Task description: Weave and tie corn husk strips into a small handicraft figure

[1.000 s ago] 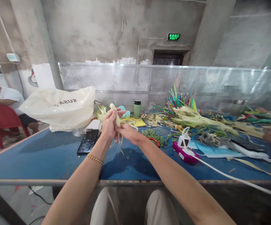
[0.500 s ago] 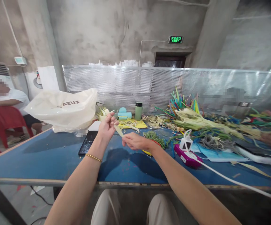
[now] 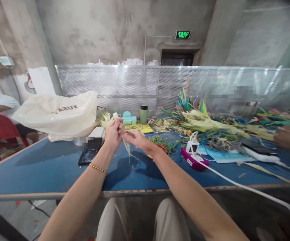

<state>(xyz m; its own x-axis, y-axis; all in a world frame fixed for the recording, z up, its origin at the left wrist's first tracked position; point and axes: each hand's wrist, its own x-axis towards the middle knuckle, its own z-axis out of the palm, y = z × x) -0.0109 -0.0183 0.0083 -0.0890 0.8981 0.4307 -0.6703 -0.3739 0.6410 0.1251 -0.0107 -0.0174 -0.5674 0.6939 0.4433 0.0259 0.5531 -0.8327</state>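
My left hand (image 3: 114,132) is closed around a pale corn husk piece, and its whitish end (image 3: 115,115) sticks up above my fingers. A thin husk strip (image 3: 127,147) hangs down between my hands, its lower end split into narrow tails above the table. My right hand (image 3: 136,138) is beside the left, fingers closed at the top of the strip; the fingertips are partly hidden. Behind my left hand lies a bunch of pale green husks (image 3: 104,117).
A dark phone (image 3: 91,152) and a white plastic bag (image 3: 57,113) lie left. Behind stand a green bottle (image 3: 143,115) and a yellow sheet (image 3: 146,128). Right are green cords (image 3: 162,143), a purple power strip (image 3: 194,159), a husk pile (image 3: 202,121) and another person's hand (image 3: 289,139).
My right hand has moved up and in against my left. The strip, earlier stretched between both hands, now hangs down. The whole view has shifted slightly.
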